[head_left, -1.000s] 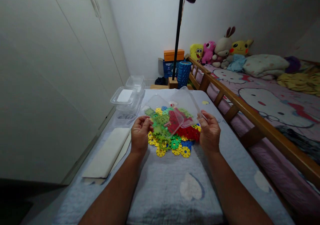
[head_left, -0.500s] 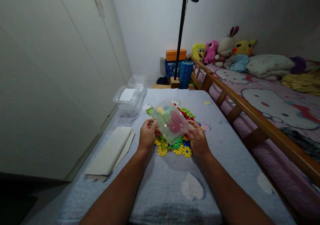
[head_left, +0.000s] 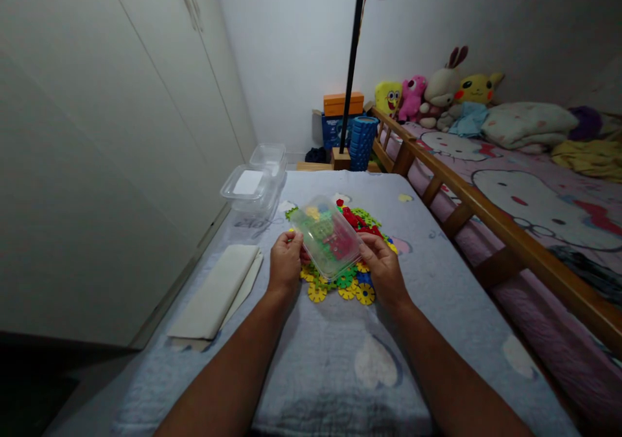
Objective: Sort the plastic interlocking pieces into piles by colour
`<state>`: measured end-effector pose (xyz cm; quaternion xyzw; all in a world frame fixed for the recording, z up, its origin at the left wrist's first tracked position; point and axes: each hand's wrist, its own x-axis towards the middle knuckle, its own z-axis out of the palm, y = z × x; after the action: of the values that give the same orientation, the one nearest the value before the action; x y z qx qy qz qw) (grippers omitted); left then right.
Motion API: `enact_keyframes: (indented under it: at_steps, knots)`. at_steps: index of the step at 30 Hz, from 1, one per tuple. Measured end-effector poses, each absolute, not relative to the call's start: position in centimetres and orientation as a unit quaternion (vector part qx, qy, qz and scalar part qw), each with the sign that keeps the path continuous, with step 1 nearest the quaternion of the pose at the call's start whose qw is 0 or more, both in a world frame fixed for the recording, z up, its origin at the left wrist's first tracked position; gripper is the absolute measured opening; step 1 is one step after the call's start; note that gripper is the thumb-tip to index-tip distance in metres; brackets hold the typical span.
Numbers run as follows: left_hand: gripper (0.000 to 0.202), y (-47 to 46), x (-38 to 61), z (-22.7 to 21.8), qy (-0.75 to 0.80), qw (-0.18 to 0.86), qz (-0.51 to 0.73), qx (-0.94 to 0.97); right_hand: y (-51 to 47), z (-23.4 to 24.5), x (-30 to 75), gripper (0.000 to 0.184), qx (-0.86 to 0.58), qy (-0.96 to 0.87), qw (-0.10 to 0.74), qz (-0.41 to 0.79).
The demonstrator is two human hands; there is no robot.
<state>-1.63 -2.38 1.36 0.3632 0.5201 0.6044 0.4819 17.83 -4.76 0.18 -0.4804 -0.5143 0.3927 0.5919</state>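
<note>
Thumb on top, fingers curled beneath, the left hand (head_left: 284,263) is pinching the left edge of a clear, rounded-rectangular plastic container (head_left: 321,252), and over on the other side the right hand (head_left: 387,271) has the right edge, thumb laid along the rim and fingers tucked at the side and partly hidden. Neither hand is spread wide; both have a grip, with just the container's width between them. The container sits tilted between the two hands, one corner toward the person, over a heap of red, green, yellow and blue flat notched plastic discs (head_left: 365,293). Red and green show through its clear wall, though which discs lie inside and which behind it, I can't tell, nor whether its underside touches the heap. Yellow discs poke out at the near edge, red and green ones at the far right. All this is on a table (head_left: 321,366) spread with a pale blue heart-patterned cloth. Left of the heap lies a folded off-white flat sheet (head_left: 214,294); beyond that, a clear plastic tub with a white label (head_left: 245,183), and just behind it, another clear plastic tub (head_left: 268,154). Along the right runs a brown wooden bed rail (head_left: 469,209).
</note>
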Motion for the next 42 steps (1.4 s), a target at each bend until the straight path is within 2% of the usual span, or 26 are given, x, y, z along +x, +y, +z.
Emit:
enact_keyframes:
  at_steps: [5, 17, 23, 28, 34, 42]
  knots:
    - [0.040, -2.3, -1.6, 1.1, 0.521, 0.484, 0.595, 0.375, -4.8, 0.4, 18.0, 0.028, -0.510, -0.514, 0.585, 0.365]
    - [0.053, -2.0, -1.7, 0.2, 0.469, 0.516, 0.612, 0.373, -5.1, 0.5, 18.0, 0.037, -0.502, -0.496, 0.549, 0.448]
    - [0.054, -2.2, -2.0, 0.5, 0.410, 0.586, 0.594, 0.368, -5.0, 0.5, 18.0, 0.042, -0.506, -0.494, 0.553, 0.441]
    - [0.063, -2.4, -2.1, 1.1, 0.390, 0.642, 0.520, 0.407, -4.8, 0.4, 18.1, 0.043, -0.503, -0.478, 0.579, 0.428]
    - [0.058, -2.8, -2.0, 1.2, 0.378, 0.663, 0.473, 0.440, -4.8, 0.2, 18.0, 0.041, -0.492, -0.462, 0.602, 0.426]
    - [0.047, -2.7, -1.9, 1.3, 0.410, 0.630, 0.511, 0.417, -4.9, 0.4, 18.1, 0.037, -0.488, -0.486, 0.566, 0.453]
